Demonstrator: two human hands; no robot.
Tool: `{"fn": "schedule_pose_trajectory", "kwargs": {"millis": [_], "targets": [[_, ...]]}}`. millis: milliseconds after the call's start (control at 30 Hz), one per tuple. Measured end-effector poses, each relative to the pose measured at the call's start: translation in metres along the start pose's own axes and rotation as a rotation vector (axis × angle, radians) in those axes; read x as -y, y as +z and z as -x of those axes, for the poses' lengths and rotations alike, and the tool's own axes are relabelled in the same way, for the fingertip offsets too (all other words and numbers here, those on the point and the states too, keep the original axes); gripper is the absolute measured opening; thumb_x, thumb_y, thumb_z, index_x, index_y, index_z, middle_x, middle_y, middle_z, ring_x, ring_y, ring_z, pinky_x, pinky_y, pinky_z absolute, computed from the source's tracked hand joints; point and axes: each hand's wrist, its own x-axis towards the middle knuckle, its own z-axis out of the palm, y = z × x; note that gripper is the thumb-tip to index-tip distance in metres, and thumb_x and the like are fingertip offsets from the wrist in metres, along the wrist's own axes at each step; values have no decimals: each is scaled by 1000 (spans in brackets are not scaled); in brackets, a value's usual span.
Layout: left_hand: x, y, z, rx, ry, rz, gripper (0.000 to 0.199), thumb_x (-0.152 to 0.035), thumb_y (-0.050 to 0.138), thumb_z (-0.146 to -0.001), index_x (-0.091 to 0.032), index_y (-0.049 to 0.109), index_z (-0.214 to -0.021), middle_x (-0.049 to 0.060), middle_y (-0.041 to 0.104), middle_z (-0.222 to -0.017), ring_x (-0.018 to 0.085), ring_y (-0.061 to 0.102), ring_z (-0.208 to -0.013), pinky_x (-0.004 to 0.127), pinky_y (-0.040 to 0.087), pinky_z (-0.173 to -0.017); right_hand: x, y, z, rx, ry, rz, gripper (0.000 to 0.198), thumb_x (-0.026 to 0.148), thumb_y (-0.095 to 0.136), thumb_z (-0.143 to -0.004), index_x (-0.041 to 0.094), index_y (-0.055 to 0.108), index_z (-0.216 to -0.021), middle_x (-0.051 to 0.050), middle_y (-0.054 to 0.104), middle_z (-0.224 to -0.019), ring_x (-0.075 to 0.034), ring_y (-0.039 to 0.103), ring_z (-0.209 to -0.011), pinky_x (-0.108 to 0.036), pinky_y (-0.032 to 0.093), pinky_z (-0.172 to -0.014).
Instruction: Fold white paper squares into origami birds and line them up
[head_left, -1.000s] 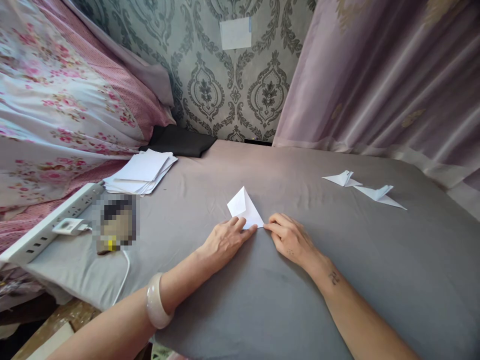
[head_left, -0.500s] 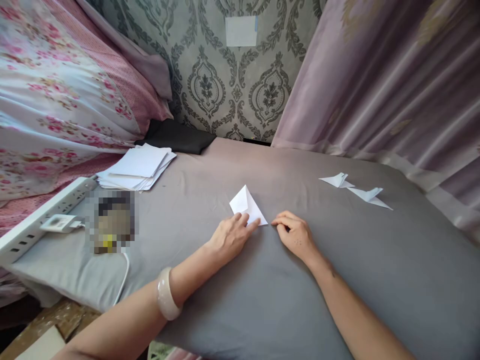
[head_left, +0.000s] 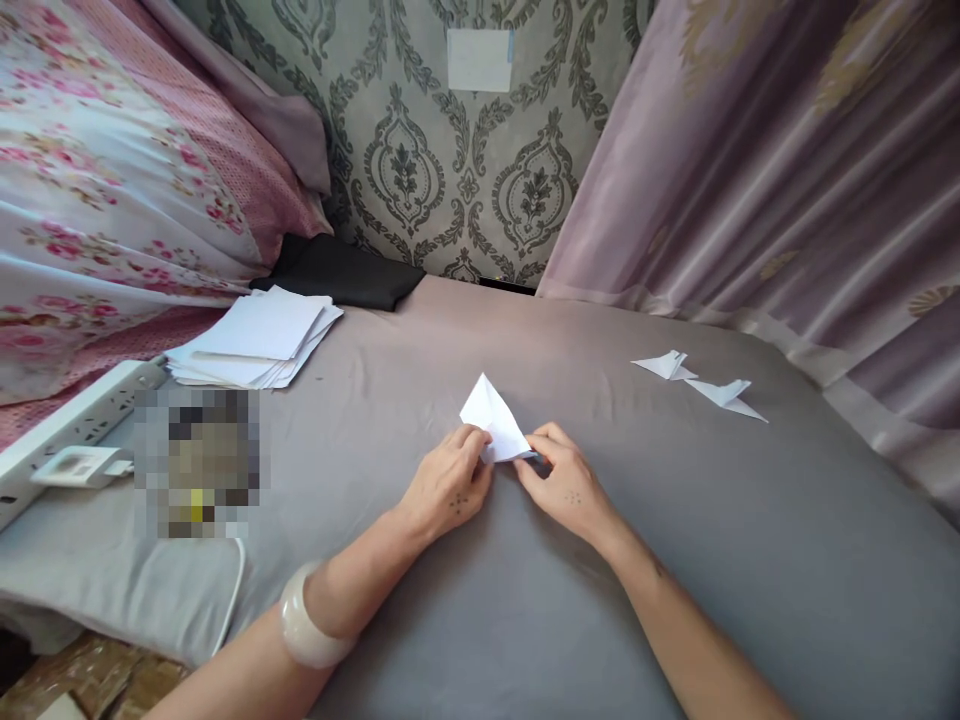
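Left hand [head_left: 448,482] and right hand [head_left: 566,482] grasp pointed folded white paper [head_left: 493,415].
Gray cloth [head_left: 772,560] spreads wide beyond its right edge.

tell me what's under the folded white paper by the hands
Grey cloth shows around the folded white paper. What lies directly beneath is covered by the paper, and the left hand and right hand hide parts of its near edge.
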Motion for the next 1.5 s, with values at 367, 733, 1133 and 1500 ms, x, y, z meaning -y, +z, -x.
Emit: {"fn": "schedule_pose_trajectory", "kwargs": {"millis": [367, 733, 1133, 1500], "targets": [[-13, -35, -24, -240, -249, 729, 17, -32, 60, -85, -16, 66, -84, 4, 70, -83, 17, 64, -78, 28, 49, -76, 45, -24, -34, -169, -102, -133, 17, 26, 54, -88, 21, 70, -86, -4, 67, -85, -16, 61, -74, -28, 49, -70], [-89, -73, -77, -77, -194, 1218, 33, -38, 74, -75, -15, 70, -99, 7, 75, -86, 20, 69, -79, 31, 54, -74, 72, -103, -15, -483, 32, -195, 18, 36, 59, -86, 25, 72, -91, -1, 71, -77, -15, 61, -63, -26, 51, -57], [-127, -41, -103, -9, 34, 1188, 31, -33, 69, -79, -21, 70, -107, 7, 76, -99, 25, 70, -95, 40, 56, -90, 56, -123, -13, -610, 169, -235, 17, 34, 59, -83, 25, 71, -91, -2, 73, -84, -15, 64, -65, -26, 52, -58], [-132, -49, -100, 9, 76, 1284, 27, -24, 68, -82, -19, 72, -108, 7, 74, -108, 22, 69, -100, 34, 51, -98, 63, -122, -14, -576, 248, -387, 22, 43, 63, -81, 22, 70, -81, 0, 67, -73, -13, 57, -63, -24, 47, -58]]}}
